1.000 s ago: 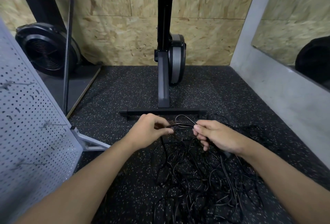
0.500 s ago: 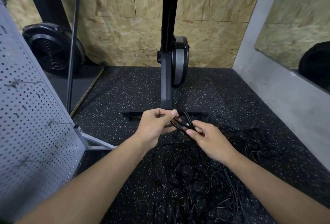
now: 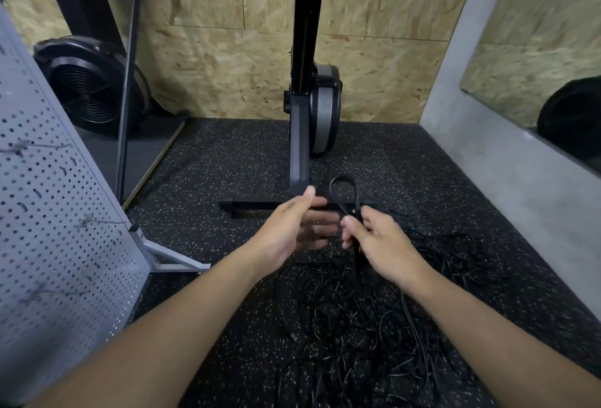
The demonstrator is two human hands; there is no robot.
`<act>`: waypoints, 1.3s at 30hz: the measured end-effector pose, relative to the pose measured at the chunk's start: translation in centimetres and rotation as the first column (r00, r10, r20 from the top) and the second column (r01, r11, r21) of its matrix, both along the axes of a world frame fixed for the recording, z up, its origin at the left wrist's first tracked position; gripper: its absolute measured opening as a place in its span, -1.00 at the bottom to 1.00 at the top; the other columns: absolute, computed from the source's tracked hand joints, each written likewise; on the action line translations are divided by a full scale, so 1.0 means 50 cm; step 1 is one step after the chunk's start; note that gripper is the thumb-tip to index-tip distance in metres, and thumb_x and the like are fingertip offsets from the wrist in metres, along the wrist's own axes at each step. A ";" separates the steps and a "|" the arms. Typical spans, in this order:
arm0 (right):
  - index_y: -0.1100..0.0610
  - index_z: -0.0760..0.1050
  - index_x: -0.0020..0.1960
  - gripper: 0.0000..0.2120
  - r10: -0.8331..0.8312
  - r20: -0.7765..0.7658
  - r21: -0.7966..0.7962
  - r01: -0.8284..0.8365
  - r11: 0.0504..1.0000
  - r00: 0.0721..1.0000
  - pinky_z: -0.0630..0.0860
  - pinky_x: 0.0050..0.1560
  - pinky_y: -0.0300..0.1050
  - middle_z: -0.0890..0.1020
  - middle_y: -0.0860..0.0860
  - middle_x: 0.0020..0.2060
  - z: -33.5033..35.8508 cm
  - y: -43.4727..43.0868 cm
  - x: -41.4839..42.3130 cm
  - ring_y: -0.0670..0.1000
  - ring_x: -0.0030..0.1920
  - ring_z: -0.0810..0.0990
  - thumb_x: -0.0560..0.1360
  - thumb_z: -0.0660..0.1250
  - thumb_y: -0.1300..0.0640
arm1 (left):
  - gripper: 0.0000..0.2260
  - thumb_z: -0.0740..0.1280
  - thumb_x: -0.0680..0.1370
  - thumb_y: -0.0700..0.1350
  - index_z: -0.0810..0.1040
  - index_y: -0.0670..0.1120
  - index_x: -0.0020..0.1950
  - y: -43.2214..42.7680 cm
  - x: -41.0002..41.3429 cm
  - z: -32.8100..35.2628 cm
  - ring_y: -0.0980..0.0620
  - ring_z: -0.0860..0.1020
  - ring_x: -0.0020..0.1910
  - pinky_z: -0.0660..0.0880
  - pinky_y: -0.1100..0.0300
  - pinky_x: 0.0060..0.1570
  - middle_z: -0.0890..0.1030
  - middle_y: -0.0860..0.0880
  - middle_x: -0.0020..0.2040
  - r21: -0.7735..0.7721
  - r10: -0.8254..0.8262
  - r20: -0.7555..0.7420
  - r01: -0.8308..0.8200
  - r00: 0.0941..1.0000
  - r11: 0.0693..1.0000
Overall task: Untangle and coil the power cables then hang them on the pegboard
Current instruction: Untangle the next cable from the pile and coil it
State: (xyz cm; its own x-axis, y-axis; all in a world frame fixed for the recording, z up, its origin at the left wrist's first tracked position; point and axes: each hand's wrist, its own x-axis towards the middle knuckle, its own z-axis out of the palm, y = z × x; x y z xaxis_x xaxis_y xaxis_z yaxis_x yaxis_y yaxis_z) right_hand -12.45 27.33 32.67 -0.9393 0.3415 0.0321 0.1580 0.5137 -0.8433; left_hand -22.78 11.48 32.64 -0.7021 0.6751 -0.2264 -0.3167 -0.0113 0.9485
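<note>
Black rubber flooring (image 3: 227, 163), flecked with pale specks, is seen from the head view. On it a tangled heap of black power cables (image 3: 357, 336) is spread between and below the two forearms. One strand is lifted out of the heap by the right hand (image 3: 383, 245): it is pinched between the thumb and curled fingers. A small upright loop (image 3: 357, 193) is formed just above the fingertips, and the rest of the strand hangs from the hand into the heap.

The left hand (image 3: 292, 228) is held just beside the right, left of the loop — its fingers are straight and relaxed, the thumb is raised, and nothing is gripped by it. Whether its fingertips touch the strand cannot be told.

A grey pegboard (image 3: 48, 212) is stood at the left edge, with thin wire hooks (image 3: 97, 221) set in its holes and its metal foot (image 3: 169, 259) rested on the floor. Beyond the hands the T-shaped base of a black exercise machine (image 3: 300, 147) is seen — its crossbar lies just behind the loop. A black fan wheel (image 3: 87, 89) is placed at the far left against a chipboard wall (image 3: 227, 66), and a mirror (image 3: 536, 50) is mounted on the grey wall at the right.
</note>
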 end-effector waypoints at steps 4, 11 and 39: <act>0.20 0.56 0.04 -0.79 -0.093 -0.102 -0.392 0.046 0.919 0.990 0.61 0.03 -0.09 0.68 -0.01 -0.20 0.019 0.012 0.000 0.02 -0.10 0.69 0.73 0.21 0.13 | -0.76 0.29 0.69 -0.03 0.55 0.08 0.35 -0.015 0.001 -0.053 0.07 0.66 0.20 0.56 -0.01 0.32 0.70 0.08 0.19 -0.469 -0.431 -0.281 0.269 0.858 0.841; 0.24 0.53 0.08 -0.81 -0.181 -0.127 -0.663 0.053 0.747 0.975 0.65 -0.01 -0.11 0.65 0.07 -0.18 0.025 0.041 0.001 0.05 -0.11 0.69 0.73 0.18 0.19 | -0.84 0.40 0.64 0.11 0.71 0.09 0.11 -0.011 0.010 -0.077 0.22 0.66 0.02 0.56 0.12 0.22 0.74 0.16 -0.02 -0.696 -0.654 -0.473 0.205 0.591 0.688; -0.10 0.51 0.26 -0.37 0.369 0.355 -0.120 -0.350 0.929 0.859 0.47 -0.01 -0.10 0.48 -0.16 -0.12 0.003 0.017 0.018 -0.11 -0.12 0.42 0.51 0.07 -0.54 | -0.74 0.62 0.38 0.16 0.78 0.03 -0.07 -0.021 -0.017 0.012 0.22 0.58 -0.19 0.46 0.33 -0.19 0.70 0.12 -0.11 -0.271 -0.153 -0.860 -0.183 0.487 0.945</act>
